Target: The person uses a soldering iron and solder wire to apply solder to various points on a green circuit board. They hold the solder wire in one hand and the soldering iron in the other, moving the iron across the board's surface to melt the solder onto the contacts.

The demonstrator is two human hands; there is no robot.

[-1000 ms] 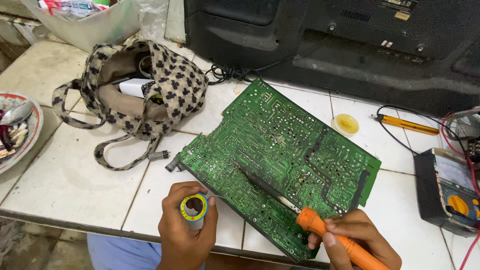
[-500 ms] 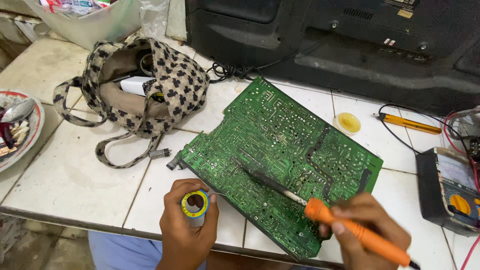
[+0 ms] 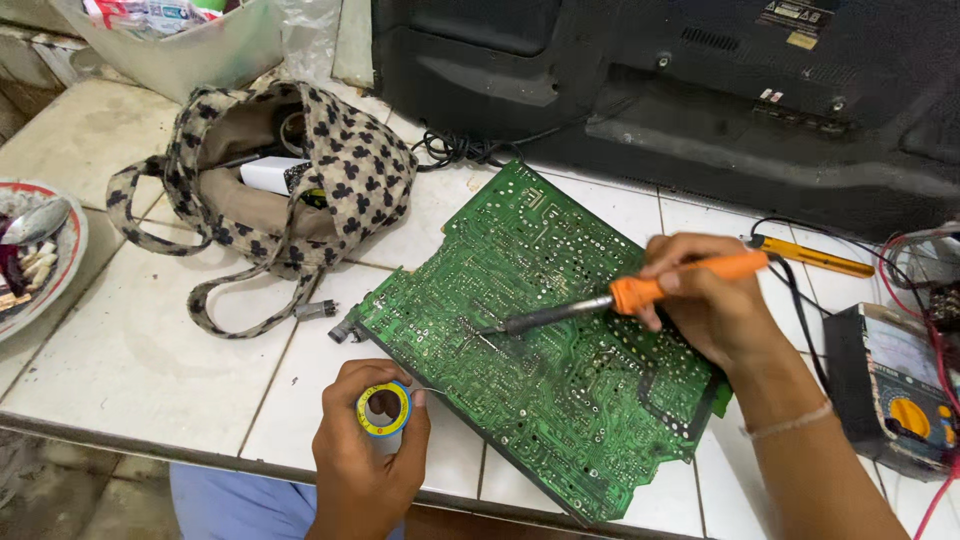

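While the right hand (image 3: 710, 300) grips the orange handle of a soldering iron (image 3: 640, 290), its dark tip rests on or just above the solder side of a large green circuit board (image 3: 560, 400), near the board's middle; contact cannot be told for certain. The left hand (image 3: 365, 470) is closed around a small spool of solder wire (image 3: 383, 408) at the board's near left edge, with a thin strand poking toward the board. The step in hand appears to be soldering a joint, and the next move would likely call for bringing the strand up to the tip. The board lies aslant on a white tiled surface (image 3: 150, 350), its near corner overhanging the front edge. Open tile lies left; a spotted bag (image 3: 340, 170) sits behind, a multimeter (image 3: 895, 385) at far right.
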